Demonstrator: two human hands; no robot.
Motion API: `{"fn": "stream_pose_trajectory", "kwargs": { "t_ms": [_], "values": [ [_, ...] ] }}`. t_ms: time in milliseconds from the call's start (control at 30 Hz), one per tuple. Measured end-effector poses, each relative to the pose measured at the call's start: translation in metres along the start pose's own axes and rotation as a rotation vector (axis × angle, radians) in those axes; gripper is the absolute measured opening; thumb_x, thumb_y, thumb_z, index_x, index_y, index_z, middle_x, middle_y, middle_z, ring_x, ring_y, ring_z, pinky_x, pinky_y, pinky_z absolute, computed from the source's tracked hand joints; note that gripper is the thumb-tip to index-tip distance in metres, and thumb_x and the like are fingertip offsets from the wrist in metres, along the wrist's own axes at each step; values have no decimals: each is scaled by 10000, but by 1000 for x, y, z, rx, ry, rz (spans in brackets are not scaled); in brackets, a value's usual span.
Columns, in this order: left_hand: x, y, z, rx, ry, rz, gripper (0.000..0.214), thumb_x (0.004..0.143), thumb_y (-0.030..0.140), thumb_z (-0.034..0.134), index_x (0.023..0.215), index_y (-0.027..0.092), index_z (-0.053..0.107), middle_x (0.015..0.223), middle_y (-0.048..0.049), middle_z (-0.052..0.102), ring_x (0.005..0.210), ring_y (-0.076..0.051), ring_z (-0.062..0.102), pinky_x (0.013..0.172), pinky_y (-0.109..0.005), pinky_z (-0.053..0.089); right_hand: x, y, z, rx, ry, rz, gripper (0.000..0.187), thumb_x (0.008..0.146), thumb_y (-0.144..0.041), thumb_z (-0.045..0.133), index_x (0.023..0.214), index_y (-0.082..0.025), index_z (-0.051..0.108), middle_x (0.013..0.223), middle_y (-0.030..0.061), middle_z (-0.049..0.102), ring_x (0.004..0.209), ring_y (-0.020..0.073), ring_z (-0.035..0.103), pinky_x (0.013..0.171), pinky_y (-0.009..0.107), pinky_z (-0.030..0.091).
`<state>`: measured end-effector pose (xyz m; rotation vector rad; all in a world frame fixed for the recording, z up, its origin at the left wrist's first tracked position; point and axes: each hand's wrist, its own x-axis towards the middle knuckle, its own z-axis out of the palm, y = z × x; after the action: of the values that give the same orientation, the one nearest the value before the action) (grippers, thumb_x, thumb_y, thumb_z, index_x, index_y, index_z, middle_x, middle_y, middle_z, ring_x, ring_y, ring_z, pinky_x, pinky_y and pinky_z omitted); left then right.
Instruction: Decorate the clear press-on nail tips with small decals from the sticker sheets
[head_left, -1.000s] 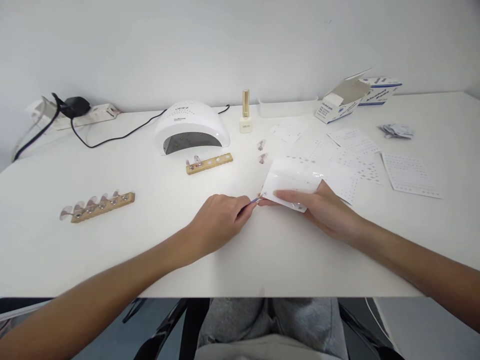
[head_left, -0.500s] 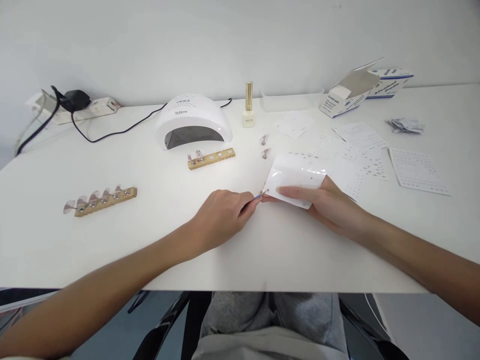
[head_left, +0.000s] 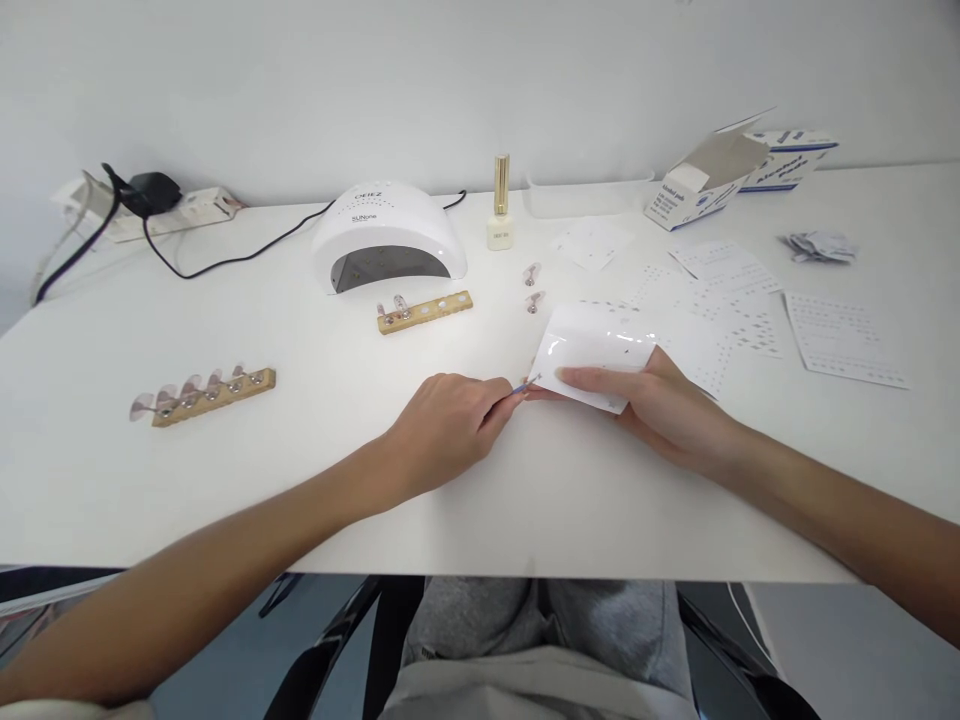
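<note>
Pinched in my left hand (head_left: 454, 425) is a thin blue pointed tool (head_left: 520, 388), perhaps tweezers; most of it is hidden by the fingers. Its tip touches the left corner of a glossy white sticker sheet (head_left: 592, 345), at a small dark mark. My right hand (head_left: 667, 405) grips that sheet, thumb on top and fingers beneath, with the sheet tilted above the table. Just beyond it stand two clear nail tips (head_left: 534, 300) on small metal stands. A wooden strip (head_left: 427, 312) carries two more nail tips, and another strip (head_left: 217, 400) at left holds several.
A white nail lamp (head_left: 390, 240) stands at the back, beside a gold-capped polish bottle (head_left: 500, 215) and a clear tray (head_left: 589, 198). Sticker sheets (head_left: 844, 340) lie at right, near alcohol pad boxes (head_left: 694, 190) and crumpled sachets (head_left: 817, 247). A power strip (head_left: 187, 210) sits at back left.
Both hands keep nearly the same pose, with the tool tip still at the sheet's corner. The whole view has shifted slightly.
</note>
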<state>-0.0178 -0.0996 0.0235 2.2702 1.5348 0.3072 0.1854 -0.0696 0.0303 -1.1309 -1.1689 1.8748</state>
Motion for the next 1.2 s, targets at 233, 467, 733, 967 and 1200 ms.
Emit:
{"fn": "stream_pose_trajectory", "kwargs": {
  "t_ms": [233, 467, 733, 967, 1200],
  "values": [
    [1, -1, -1, 40, -11, 35, 403, 956, 381, 282, 697, 164, 501, 547, 28, 450, 485, -82, 344, 531, -243, 249, 0, 1, 0, 18, 1, 12, 305, 792, -266, 673, 1097, -245, 673, 1193, 50, 658, 1112, 293, 606, 924, 453, 524],
    [0, -2, -1, 93, -1, 55, 407, 960, 388, 270, 725, 170, 523, 549, 22, 491, 476, -92, 391, 521, -245, 248, 0, 1, 1, -41, 50, 30, 259, 784, -300, 679, 1031, -224, 686, 1152, 60, 678, 1144, 294, 584, 926, 432, 522],
    [-3, 0, 3, 158, 12, 145, 381, 965, 347, 276, 810, 174, 578, 620, 3, 601, 515, -120, 495, 511, -248, 249, -1, 2, 3, -15, 17, -18, 266, 790, -298, 678, 1050, -243, 682, 1176, 55, 667, 1125, 281, 600, 955, 430, 505],
    [-1, 2, -8, -41, 30, 111, 324, 943, 331, 369, 789, 167, 603, 610, 27, 566, 524, -81, 435, 539, -227, 297, -2, 3, 5, -82, 57, -125, 292, 796, -321, 669, 1081, -258, 662, 1198, 28, 658, 1108, 271, 612, 950, 419, 502],
    [2, 3, -21, -355, 25, 20, 381, 935, 340, 396, 650, 147, 561, 580, 35, 429, 536, -64, 396, 516, -212, 308, -4, -11, 2, -290, 153, -190, 247, 788, -318, 667, 1029, -276, 697, 1161, 14, 673, 1101, 294, 608, 957, 447, 492]
  ]
}}
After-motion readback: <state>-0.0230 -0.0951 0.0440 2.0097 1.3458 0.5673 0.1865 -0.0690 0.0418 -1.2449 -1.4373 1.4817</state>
